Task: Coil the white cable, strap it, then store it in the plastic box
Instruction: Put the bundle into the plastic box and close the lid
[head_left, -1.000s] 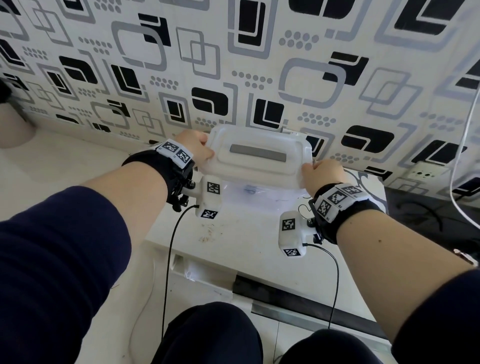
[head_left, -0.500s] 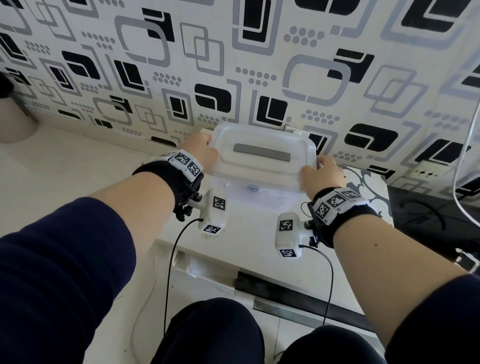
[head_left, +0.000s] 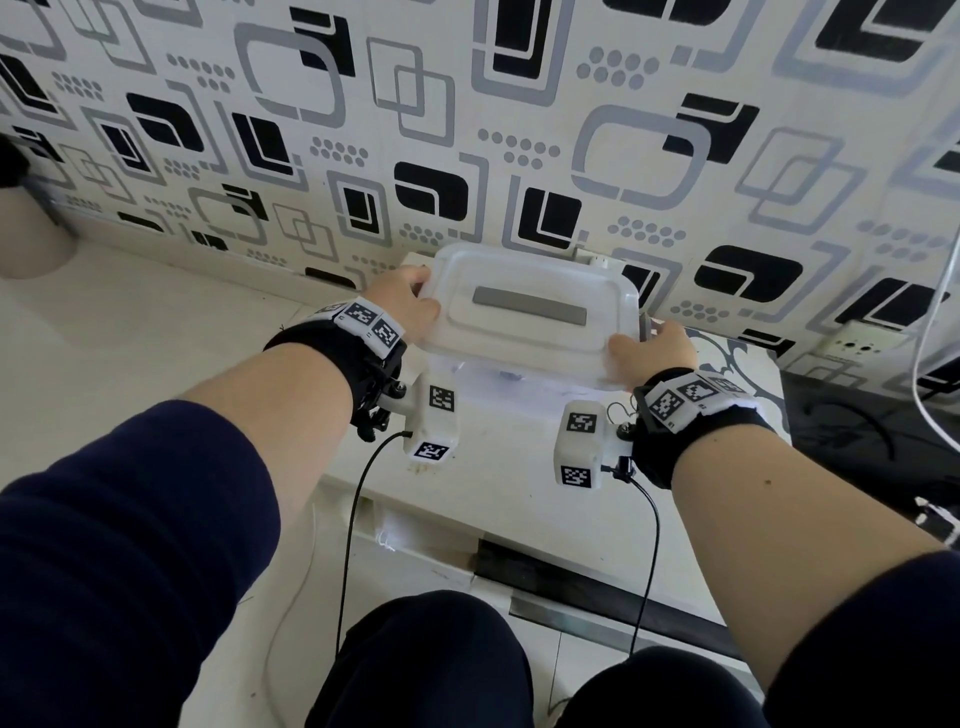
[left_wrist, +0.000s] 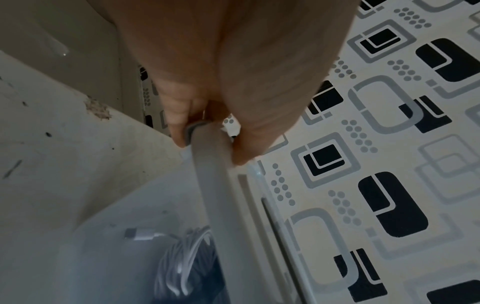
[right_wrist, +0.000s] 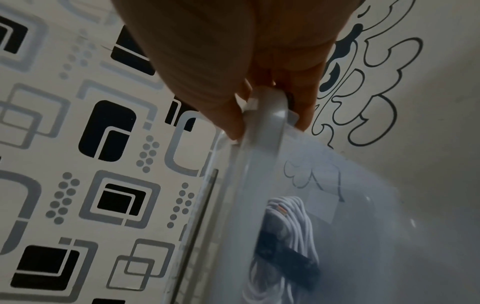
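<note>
A translucent plastic box (head_left: 511, 382) stands on the white table by the patterned wall, with its lid (head_left: 530, 312) held over it. My left hand (head_left: 410, 301) pinches the lid's left edge (left_wrist: 207, 148), thumb on top. My right hand (head_left: 654, 351) pinches the lid's right edge (right_wrist: 267, 123). Inside the box lies the coiled white cable (right_wrist: 288, 224) bound by a black strap (right_wrist: 288, 259); its plug end (left_wrist: 137, 234) shows through the box wall. In the head view the lid hides most of the cable.
The white table (head_left: 519, 488) has a dark strip (head_left: 597, 587) along its front edge. A wall socket (head_left: 857, 345) and a hanging white cord (head_left: 930, 332) are at the right, above a dark surface (head_left: 872, 441). A round beige object (head_left: 26, 234) stands far left.
The lid has come down a little lower and nearer over the box, both hands still holding its ends. The head view has shifted slightly.
</note>
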